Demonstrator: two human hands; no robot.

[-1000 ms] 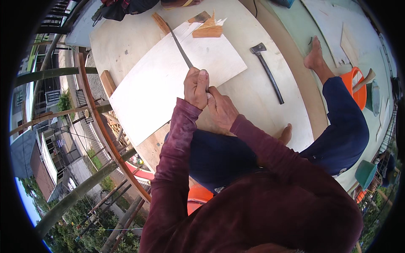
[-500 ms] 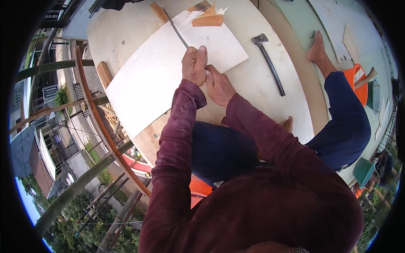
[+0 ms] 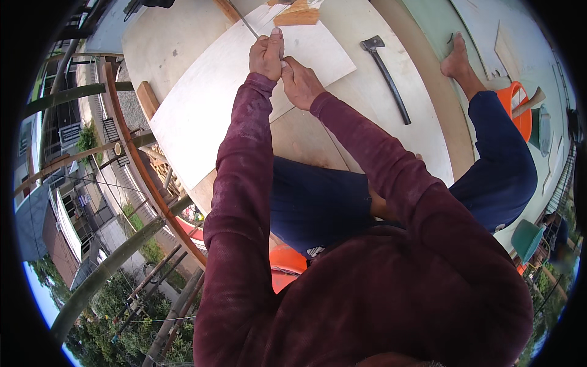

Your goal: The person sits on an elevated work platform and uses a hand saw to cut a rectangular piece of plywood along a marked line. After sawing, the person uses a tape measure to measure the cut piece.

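Both my arms stretch forward over a white board [image 3: 208,116]. My left hand [image 3: 267,58] is wrapped round a long, thin grey metal bar [image 3: 247,25], its thumb pointing along it. Just behind and to the right, my right hand [image 3: 301,84] is closed round the near end of the same bar, touching the left hand. The bar runs away to the far left beside a wooden block [image 3: 228,9]; its far tip is out of view. I cannot tell whether it is a blade or a pry bar. Splintered wood [image 3: 298,16] lies at the board's far edge.
A small hatchet-like tool [image 3: 387,79] with a black handle lies to the right on the pale sheet. Farther right stand an orange bucket [image 3: 518,113] with a wooden handle in it and a green container [image 3: 527,240]. A curved wooden rail [image 3: 131,150] and a drop border the left side.
Both hands have moved farther forward and slightly left with the metal bar, and my arms are straighter. The whole view has shifted a little, so the hatchet-like tool shows higher.
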